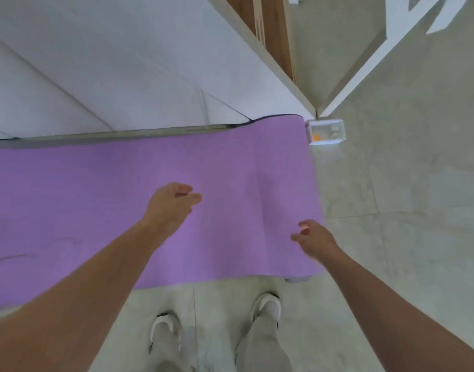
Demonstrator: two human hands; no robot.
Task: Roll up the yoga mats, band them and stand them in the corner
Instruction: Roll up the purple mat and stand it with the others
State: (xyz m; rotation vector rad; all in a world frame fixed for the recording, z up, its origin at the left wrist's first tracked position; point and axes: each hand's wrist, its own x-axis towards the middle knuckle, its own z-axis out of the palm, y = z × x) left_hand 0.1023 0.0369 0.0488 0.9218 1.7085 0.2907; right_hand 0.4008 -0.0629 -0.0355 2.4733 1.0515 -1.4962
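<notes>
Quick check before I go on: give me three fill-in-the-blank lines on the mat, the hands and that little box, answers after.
1. The yoga mat under the hands is ____ in colour.
2. The mat lies ____ on the floor, not rolled.
3. The small white box sits on the floor beside the mat's ____ end.
4. The left hand and right hand hold ____.

Missing words: purple; flat; right; nothing

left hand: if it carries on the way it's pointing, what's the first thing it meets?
Probably the purple mat. The left hand hangs over it, loosely curled fingers aimed forward and down; nothing shows between. Height above it unclear.
</notes>
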